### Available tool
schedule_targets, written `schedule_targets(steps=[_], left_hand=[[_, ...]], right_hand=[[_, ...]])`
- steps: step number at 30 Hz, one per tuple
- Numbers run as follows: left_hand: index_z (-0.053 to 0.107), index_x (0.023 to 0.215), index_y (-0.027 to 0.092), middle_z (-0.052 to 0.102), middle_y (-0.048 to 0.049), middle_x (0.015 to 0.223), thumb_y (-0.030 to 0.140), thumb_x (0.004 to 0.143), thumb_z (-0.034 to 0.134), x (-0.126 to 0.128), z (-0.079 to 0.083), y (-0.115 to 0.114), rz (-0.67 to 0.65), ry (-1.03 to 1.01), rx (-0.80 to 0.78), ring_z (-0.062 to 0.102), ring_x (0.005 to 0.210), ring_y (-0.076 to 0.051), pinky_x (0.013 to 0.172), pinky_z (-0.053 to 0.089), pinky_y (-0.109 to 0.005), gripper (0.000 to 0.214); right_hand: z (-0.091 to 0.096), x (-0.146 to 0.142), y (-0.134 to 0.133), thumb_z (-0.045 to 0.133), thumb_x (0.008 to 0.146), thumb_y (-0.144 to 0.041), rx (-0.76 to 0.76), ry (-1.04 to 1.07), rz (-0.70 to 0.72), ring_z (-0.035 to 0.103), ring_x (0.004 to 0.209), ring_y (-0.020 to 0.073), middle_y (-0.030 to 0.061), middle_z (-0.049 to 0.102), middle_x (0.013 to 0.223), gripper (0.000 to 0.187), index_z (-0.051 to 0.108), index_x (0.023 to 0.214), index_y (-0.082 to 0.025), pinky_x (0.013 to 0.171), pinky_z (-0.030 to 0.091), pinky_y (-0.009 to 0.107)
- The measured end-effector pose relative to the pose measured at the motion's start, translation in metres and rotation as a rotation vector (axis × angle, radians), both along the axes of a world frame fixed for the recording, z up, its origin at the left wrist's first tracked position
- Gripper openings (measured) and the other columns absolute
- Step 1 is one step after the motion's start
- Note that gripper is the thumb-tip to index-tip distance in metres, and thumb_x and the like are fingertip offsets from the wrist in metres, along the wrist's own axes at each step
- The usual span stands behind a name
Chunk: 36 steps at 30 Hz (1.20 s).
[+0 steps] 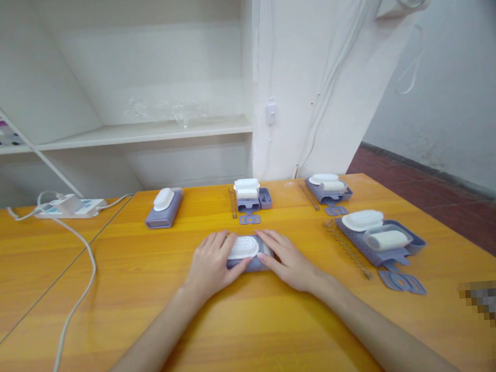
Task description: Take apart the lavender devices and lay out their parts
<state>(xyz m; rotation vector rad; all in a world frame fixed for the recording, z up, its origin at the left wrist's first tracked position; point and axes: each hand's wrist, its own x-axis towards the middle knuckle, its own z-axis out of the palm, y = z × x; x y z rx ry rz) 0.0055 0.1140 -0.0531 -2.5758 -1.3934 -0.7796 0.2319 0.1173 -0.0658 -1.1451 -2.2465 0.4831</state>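
In the head view, a purple-grey plastic box [253, 266] lies on the table in front of me. A white oval piece with small bumps or bristles [244, 246] rests on its top, bumpy side up. My left hand [214, 260] grips the left end, thumb along the front and fingers over the far side. My right hand [288, 261] is closed round the right end in the same way, its thumb near the front edge. The fingers hide both ends of the box.
An assembled purple box [162, 218] stands back left. Part sets with white rollers [388, 240], springs [348, 247] and flat purple plates [402, 281] lie at the back and right. A white cable [92, 259] runs from a power strip [73, 207] at left.
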Motion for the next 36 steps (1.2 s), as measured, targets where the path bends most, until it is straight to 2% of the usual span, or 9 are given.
schedule_targets(steps=[2,4,8,15,22,28,36], left_hand=[[0.046,0.123,0.022,0.056,-0.0120,0.119,0.049,0.081,0.054,-0.011,-0.005,0.001,-0.069,-0.058,-0.014,0.053,0.110,-0.027,0.095,0.042,-0.041,0.051],[0.040,0.128,0.022,0.053,-0.0117,0.125,0.052,0.076,0.060,-0.019,-0.009,0.003,-0.073,-0.139,-0.057,0.050,0.116,-0.027,0.099,0.040,-0.041,0.063],[0.042,0.125,0.022,0.054,-0.0098,0.121,0.058,0.067,0.067,-0.022,-0.011,0.008,-0.042,-0.240,-0.178,0.052,0.111,-0.026,0.093,0.044,-0.039,0.072],[0.049,0.118,0.022,0.057,-0.0083,0.113,0.059,0.065,0.068,-0.019,-0.010,0.009,-0.086,-0.236,-0.197,0.052,0.104,-0.025,0.090,0.044,-0.039,0.067],[0.050,0.117,0.022,0.057,-0.0085,0.112,0.060,0.065,0.067,-0.021,-0.008,0.011,-0.111,-0.199,-0.194,0.052,0.104,-0.025,0.089,0.044,-0.039,0.066],[0.050,0.116,0.023,0.059,-0.0085,0.110,0.061,0.064,0.067,-0.022,-0.009,0.014,-0.123,-0.175,-0.175,0.053,0.102,-0.026,0.087,0.045,-0.039,0.067],[0.051,0.116,0.022,0.059,-0.0085,0.110,0.060,0.064,0.067,-0.021,-0.008,0.013,-0.125,-0.166,-0.152,0.054,0.101,-0.025,0.088,0.045,-0.039,0.066]], right_hand=[[0.001,0.002,0.002,0.044,0.092,-0.041,-0.013,0.001,0.009,0.044,0.122,0.0219,0.0110,0.046,0.134,0.051,0.039,0.138,-0.020,0.104,0.035,0.040],[0.001,0.003,0.004,0.045,0.091,-0.041,-0.030,0.011,0.016,0.044,0.122,0.0219,0.0108,0.046,0.134,0.051,0.039,0.138,-0.021,0.104,0.036,0.040],[0.000,0.006,0.005,0.047,0.090,-0.042,-0.062,0.042,0.014,0.044,0.122,0.0212,0.0098,0.045,0.134,0.052,0.039,0.138,-0.022,0.105,0.035,0.039],[-0.005,0.004,0.003,0.069,0.072,-0.046,-0.045,0.016,0.002,0.040,0.124,0.0243,0.0104,0.042,0.134,0.083,0.030,0.142,-0.022,0.105,0.033,0.042],[0.000,0.004,0.005,0.075,0.064,-0.043,-0.033,0.028,0.006,0.044,0.114,0.0232,0.0081,0.049,0.122,0.079,0.042,0.132,-0.021,0.100,0.037,0.040],[0.007,0.005,0.007,0.077,0.061,-0.038,-0.075,0.026,0.023,0.046,0.111,0.0232,0.0071,0.051,0.118,0.076,0.045,0.128,-0.022,0.097,0.038,0.040],[0.010,0.006,0.007,0.078,0.057,-0.045,0.011,-0.057,-0.026,0.049,0.103,0.0241,0.0072,0.056,0.109,0.075,0.051,0.121,-0.019,0.092,0.040,0.041]])
